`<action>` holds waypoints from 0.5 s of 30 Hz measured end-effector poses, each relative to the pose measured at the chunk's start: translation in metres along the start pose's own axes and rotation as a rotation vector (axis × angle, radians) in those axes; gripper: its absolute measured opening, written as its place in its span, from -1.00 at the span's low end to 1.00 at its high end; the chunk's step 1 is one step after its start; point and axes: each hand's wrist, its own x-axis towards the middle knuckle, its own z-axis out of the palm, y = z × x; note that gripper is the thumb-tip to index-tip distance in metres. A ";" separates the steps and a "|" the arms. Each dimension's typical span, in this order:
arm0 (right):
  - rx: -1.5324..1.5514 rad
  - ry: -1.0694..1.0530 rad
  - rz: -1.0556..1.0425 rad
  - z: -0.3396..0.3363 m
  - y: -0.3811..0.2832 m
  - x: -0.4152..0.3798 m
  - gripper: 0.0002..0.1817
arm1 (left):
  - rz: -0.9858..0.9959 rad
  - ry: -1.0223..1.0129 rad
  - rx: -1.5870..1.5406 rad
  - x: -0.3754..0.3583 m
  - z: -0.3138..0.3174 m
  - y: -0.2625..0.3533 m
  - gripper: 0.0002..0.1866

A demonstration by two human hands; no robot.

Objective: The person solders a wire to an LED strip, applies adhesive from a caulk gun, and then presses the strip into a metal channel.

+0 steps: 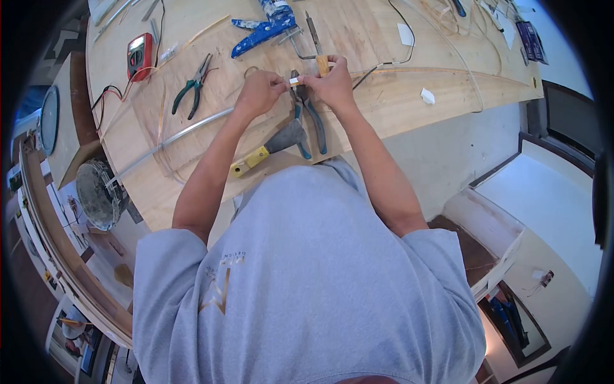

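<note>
My left hand (pixel 258 93) is closed in a pinch at a small white-and-yellow strip piece (pixel 294 82). My right hand (pixel 332 84) meets it from the other side, fingertips at the piece, while also gripping a soldering iron (pixel 322 64) by its yellowish handle, metal tip pointing away from me. Right below both hands lie pliers with blue-green handles (pixel 313 121), jaws partly covered by the strip piece. Beside them, a scraper with a yellow handle (pixel 272 144) rests near the table's front edge.
Left on the wooden table (pixel 448 64) lie another pair of pliers (pixel 191 88), a red multimeter (pixel 139 56) with leads and a long metal profile (pixel 192 130). A blue caulking gun (pixel 265 29) lies beyond my hands. Right are a black cord (pixel 411 45) and a white scrap (pixel 428 96).
</note>
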 end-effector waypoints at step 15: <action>-0.080 0.013 0.037 -0.003 -0.004 -0.002 0.17 | -0.069 -0.023 -0.088 -0.001 -0.005 0.001 -0.71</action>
